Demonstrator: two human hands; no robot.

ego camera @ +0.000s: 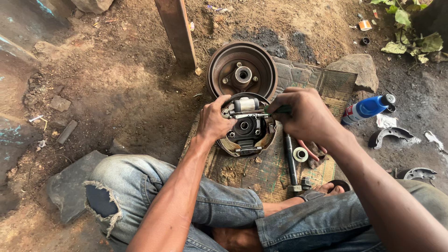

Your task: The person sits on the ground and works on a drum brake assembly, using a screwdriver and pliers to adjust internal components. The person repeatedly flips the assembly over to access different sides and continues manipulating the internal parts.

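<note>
A round brake backing plate (246, 127) with shoes, springs and a silver wheel cylinder lies on a flattened cardboard sheet (266, 170) in front of me. My left hand (213, 120) grips its left rim. My right hand (305, 114) holds a green-handled tool whose metal shaft reaches left across the top of the assembly, near the cylinder. Just beyond the plate, a rusty brake drum (241, 70) lies open side up.
A blue spray can (366, 108) lies to the right, near loose brake shoes (391, 135). A long black tool (290, 158) and a roll of tape (300, 154) rest on the cardboard. A rusty post (177, 30), stones and dirt ground surround me; my crossed legs are in front.
</note>
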